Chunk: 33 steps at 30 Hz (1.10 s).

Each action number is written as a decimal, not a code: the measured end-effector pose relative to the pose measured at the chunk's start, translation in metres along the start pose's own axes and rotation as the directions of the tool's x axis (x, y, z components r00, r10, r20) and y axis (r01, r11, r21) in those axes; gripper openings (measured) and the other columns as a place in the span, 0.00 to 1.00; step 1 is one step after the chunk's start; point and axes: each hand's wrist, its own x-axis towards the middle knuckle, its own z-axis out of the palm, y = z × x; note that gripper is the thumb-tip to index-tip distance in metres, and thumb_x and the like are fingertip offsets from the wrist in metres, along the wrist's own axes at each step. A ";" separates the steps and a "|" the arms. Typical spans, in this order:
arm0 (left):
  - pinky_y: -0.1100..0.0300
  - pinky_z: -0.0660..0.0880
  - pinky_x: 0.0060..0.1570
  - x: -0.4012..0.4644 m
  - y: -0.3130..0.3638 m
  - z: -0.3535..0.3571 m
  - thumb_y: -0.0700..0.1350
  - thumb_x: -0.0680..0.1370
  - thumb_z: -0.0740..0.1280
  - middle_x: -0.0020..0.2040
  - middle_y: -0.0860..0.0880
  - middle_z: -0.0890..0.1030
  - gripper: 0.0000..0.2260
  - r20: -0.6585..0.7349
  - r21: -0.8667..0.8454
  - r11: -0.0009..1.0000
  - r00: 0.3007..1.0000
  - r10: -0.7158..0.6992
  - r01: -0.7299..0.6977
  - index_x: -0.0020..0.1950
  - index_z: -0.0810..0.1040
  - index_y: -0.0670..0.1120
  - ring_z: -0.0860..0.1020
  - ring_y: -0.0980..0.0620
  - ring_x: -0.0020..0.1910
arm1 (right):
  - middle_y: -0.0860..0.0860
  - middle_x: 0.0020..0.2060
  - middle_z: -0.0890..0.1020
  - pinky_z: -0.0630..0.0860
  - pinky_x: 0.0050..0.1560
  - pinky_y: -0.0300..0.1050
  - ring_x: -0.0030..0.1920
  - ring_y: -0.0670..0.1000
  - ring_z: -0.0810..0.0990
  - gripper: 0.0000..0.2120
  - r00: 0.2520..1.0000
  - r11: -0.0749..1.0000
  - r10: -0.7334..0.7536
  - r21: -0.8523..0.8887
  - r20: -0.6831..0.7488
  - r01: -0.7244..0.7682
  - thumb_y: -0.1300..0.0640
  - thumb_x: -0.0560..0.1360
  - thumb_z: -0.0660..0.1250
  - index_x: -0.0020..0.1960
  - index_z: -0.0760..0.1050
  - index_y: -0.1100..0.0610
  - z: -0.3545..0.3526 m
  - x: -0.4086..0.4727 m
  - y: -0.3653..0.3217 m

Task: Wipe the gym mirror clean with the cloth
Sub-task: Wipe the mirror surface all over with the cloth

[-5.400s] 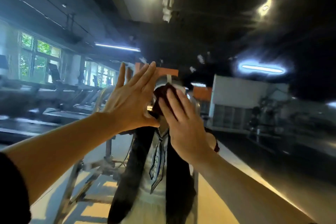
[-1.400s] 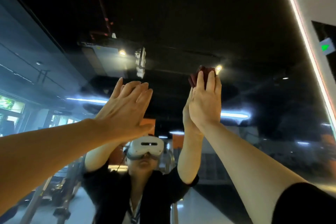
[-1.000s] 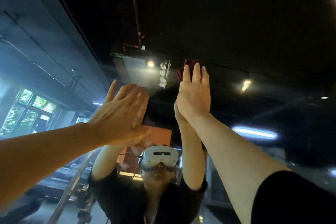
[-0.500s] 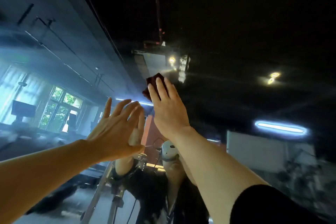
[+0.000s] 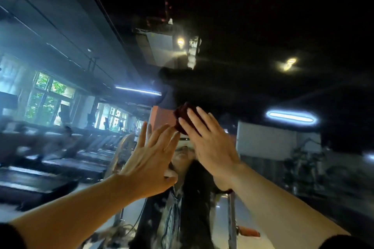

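Observation:
The gym mirror [image 5: 263,26] fills the whole view in front of me and reflects the dark ceiling, lights and my own figure. My right hand [image 5: 208,143] presses a small dark red cloth [image 5: 182,116] flat against the glass near the middle, fingers straight; most of the cloth is hidden under the fingers. My left hand [image 5: 149,159] lies flat on the mirror just left of and below it, fingers spread and straight, holding nothing.
The glass reflects a row of treadmills [image 5: 60,159] and bright windows [image 5: 46,99] at left, ceiling lamps [image 5: 288,63], and a white wall panel [image 5: 265,139] at right. A metal frame [image 5: 231,222] shows low in the reflection.
My right hand has slid the cloth down and to the right on the glass. The view has dropped with it. My left hand stays flat on the mirror.

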 end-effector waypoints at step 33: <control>0.28 0.45 0.72 -0.085 0.134 0.032 0.57 0.60 0.83 0.78 0.43 0.62 0.55 0.132 -0.283 0.896 0.939 -0.317 0.342 0.79 0.59 0.44 0.57 0.41 0.77 | 0.57 0.75 0.70 0.60 0.77 0.58 0.75 0.58 0.63 0.27 0.910 0.898 0.402 0.238 -0.099 -0.371 0.68 0.76 0.70 0.73 0.72 0.56 -0.003 -0.110 0.064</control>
